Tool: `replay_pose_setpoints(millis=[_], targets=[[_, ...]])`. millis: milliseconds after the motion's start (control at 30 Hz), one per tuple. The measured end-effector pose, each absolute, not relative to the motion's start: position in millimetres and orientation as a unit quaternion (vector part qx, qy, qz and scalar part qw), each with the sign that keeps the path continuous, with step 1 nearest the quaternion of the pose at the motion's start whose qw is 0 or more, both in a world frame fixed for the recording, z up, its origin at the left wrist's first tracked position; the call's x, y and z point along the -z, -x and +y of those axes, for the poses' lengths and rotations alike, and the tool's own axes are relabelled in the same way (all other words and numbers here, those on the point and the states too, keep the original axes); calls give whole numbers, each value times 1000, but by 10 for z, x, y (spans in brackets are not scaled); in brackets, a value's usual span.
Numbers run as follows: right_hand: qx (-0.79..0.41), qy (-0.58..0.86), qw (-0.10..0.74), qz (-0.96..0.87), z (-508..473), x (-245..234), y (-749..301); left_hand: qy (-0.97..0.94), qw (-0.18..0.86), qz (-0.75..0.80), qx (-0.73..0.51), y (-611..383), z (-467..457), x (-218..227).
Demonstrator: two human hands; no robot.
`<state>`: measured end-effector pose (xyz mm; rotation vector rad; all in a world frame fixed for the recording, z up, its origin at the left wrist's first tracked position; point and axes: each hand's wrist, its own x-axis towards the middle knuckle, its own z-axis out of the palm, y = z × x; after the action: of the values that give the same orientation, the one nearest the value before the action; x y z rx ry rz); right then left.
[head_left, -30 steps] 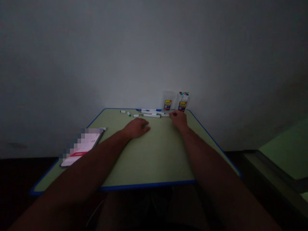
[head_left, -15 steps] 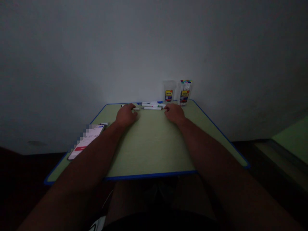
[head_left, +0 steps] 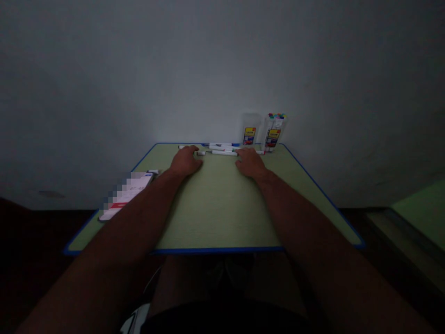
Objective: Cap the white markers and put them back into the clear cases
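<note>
My left hand rests on the far part of the table, thumb and fingers apart. Just off its fingertips lies a short pale marker cap, and a white marker with a dark end shows partly behind the hand. Across from it, my right hand has its thumb spread from its fingers, whose tips are at the right end of a white marker lying flat. More white markers lie in a loose group behind that one. A red-tipped marker end shows behind my right hand.
By the wall stand a clear plastic case and another case filled with colourful-capped markers. A phone lies at the left table edge, a small white item beyond it. The green table has a blue rim.
The view has shifted slightly. My right thumb and fingers have spread from a closer pinch near the marker's end. The pale cap now sits clear of my left fingers.
</note>
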<state>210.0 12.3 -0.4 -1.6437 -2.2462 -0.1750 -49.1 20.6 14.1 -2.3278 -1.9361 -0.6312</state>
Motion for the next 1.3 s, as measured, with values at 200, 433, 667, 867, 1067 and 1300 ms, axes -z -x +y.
replay_pose_setpoints(millis=[200,433,667,867,1067,1300], targets=[[72,579,145,-799,95,19,-2059,770,32,-606,200,467,208,-119],[43,570,122,-811,94,11,-2027,783,38,-590,193,430,202,-103],[47,567,162,-806,84,-8,-2040,793,49,-582,176,417,219,-79],[36,572,196,-796,71,-28,-2096,799,48,-575,171,431,246,-68],[18,589,198,-783,52,-56,-2172,802,58,-572,161,432,245,-64],[-8,599,199,-775,-52,-151,-2312,805,58,-567,162,426,229,-88]])
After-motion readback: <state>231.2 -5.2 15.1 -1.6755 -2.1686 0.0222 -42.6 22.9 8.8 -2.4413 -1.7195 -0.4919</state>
